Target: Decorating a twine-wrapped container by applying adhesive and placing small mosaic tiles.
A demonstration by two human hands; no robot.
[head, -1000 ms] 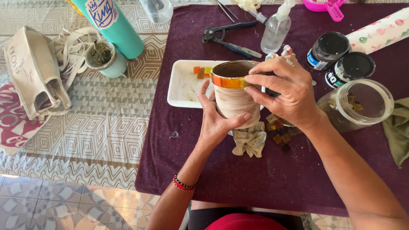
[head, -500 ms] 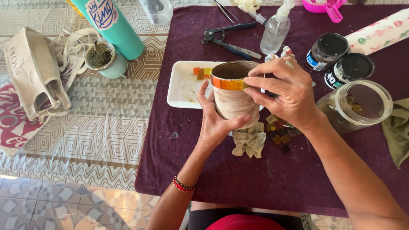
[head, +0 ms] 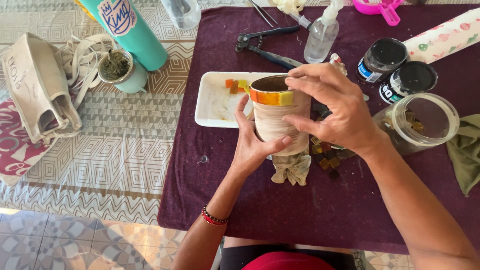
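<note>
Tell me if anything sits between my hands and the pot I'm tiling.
Nothing visible does. The left hand wraps the beige pot from its near side, and the right hand presses its fingers against the rim by the yellow tile.

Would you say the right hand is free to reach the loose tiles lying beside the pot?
Probably not yet: the right hand is gripping the pot, and so is the left hand. The loose tiles lie just beneath it, unobstructed.
</note>
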